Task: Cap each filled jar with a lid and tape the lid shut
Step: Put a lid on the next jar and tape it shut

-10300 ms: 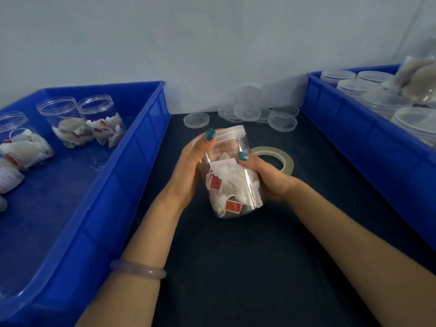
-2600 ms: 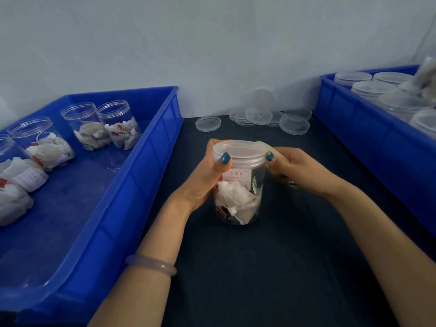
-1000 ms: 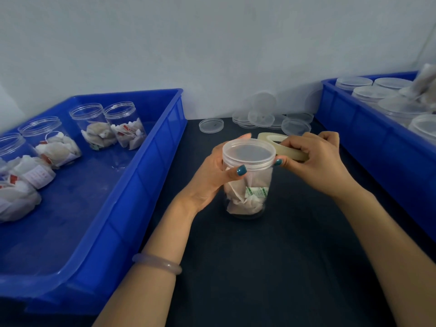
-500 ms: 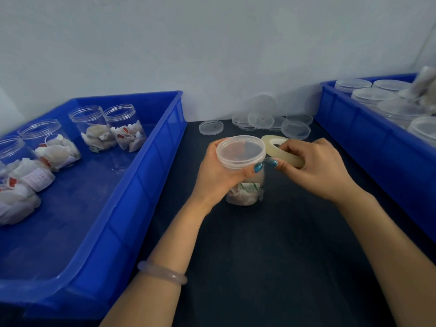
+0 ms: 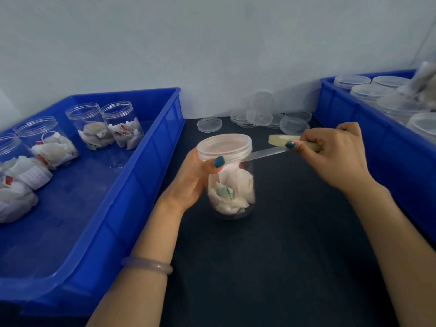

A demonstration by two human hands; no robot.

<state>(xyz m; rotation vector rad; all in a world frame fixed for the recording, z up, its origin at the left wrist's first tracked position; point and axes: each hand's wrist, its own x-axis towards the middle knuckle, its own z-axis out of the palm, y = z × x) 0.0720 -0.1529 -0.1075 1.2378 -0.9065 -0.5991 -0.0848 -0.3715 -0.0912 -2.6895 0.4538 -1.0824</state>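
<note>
Head: right hand (image 5: 335,159) has stretched tape (image 5: 266,154) from jar (image 5: 232,185).

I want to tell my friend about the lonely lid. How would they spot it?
Find the left blue bin. Beside its far right corner, on the dark table, lies one clear lid. It lies alone; the other loose lids are heaped to its right.

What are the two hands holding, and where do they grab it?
The left hand grips the jar around its upper side; the right hand pinches the tape roll by its edge.
</note>
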